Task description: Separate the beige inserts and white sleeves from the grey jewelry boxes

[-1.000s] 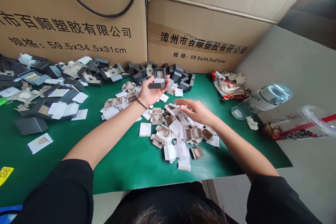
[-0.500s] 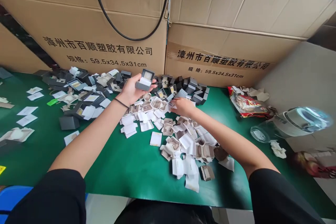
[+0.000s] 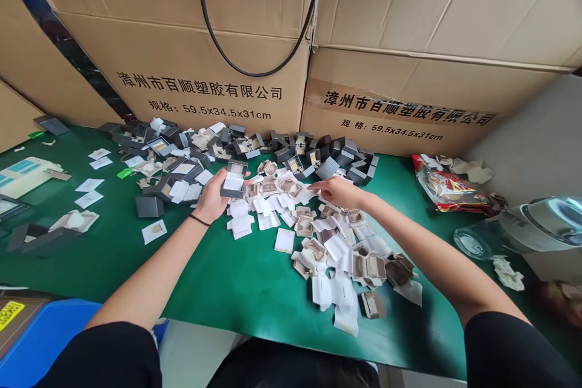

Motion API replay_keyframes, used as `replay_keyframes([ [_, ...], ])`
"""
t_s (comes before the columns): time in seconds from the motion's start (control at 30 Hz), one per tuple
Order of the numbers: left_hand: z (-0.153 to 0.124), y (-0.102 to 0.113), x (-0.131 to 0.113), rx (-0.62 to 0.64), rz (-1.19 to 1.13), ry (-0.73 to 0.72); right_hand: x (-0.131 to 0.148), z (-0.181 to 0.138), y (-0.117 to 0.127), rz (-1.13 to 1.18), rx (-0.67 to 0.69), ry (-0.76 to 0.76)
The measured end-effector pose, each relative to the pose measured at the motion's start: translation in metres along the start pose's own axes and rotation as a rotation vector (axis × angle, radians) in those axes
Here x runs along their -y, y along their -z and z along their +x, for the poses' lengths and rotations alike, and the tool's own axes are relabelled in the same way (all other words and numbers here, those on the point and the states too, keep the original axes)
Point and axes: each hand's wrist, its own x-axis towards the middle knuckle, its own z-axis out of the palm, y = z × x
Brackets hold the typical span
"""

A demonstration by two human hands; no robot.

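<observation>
My left hand (image 3: 213, 197) holds a small grey hinged box (image 3: 233, 187) with its lid raised and a white lining inside. Over the pile of white paper inserts (image 3: 268, 221), my right hand (image 3: 339, 191) reaches in from the right, fingers partly stretched toward the left. Its fingertips are at the pile's upper edge, and nothing shows clearly between them. Just beyond that hand lies a heap of dark grey boxes (image 3: 327, 168), some with open lids. More loose inserts and folded grey-beige cardboard trays (image 3: 368, 267) spread toward me.
Another heap of grey boxes (image 3: 150, 206) mixed with white cards lies at left. Large cartons (image 3: 218, 54) stand behind the green table (image 3: 218, 291), a black cable (image 3: 254, 74) hanging before them. At right are a red snack bag (image 3: 448, 188) and a clear bottle (image 3: 482, 236).
The view has turned to the left. My left hand has brought the open box lower and nearer to me. My right hand stays by the inserts, with its fingers now more stretched out.
</observation>
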Motion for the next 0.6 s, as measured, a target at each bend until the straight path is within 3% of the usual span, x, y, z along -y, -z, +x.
replay_keyframes([
  [0.1,-0.004,0.0,-0.002,0.014,-0.097,0.092,-0.004,-0.01,0.014,0.277,0.052,0.04],
  [0.2,-0.009,-0.001,-0.002,0.087,-0.164,0.235,-0.003,-0.013,0.021,0.335,0.001,0.0],
  [0.33,-0.009,-0.002,0.004,0.1,-0.173,0.309,-0.007,-0.014,0.024,0.035,-0.205,-0.161],
  [0.47,-0.005,-0.001,0.007,0.087,-0.16,0.357,-0.035,-0.026,0.033,-0.335,-0.499,-0.49],
  [0.53,-0.003,-0.001,0.007,0.078,-0.155,0.38,-0.055,-0.034,0.038,-0.358,-0.469,-0.592],
  [0.6,-0.003,-0.002,0.005,0.074,-0.155,0.396,-0.07,-0.04,0.039,-0.34,-0.319,-0.541],
])
